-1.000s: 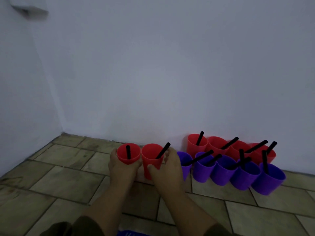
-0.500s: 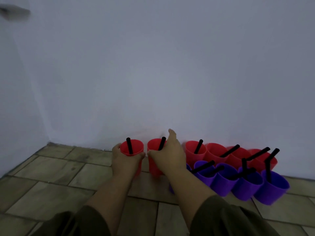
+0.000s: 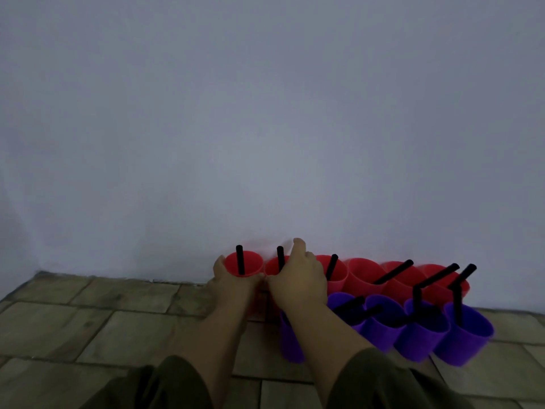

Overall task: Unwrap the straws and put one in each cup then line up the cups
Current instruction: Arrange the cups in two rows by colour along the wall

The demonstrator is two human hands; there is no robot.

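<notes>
Two red cups with black straws stand at the left end of a red row along the wall. My left hand (image 3: 233, 286) grips the leftmost red cup (image 3: 244, 263), whose straw (image 3: 240, 259) stands upright. My right hand (image 3: 299, 278) wraps the second red cup (image 3: 272, 266), with one finger raised above its straw (image 3: 280, 256). Several more red cups (image 3: 364, 274) continue to the right against the wall. In front of them runs a row of purple cups (image 3: 466, 338) with black straws; my right forearm hides part of the leftmost purple cup (image 3: 290, 339).
A pale wall (image 3: 265, 128) rises directly behind the red cups. The floor is of beige stone tiles (image 3: 103, 320), stretching to the left and toward me. Dark green sleeves cover both forearms at the bottom of the view.
Both hands have pushed the two red cups away from me up to the wall, level with the other red cups. The view has shifted, so the cups sit further right.
</notes>
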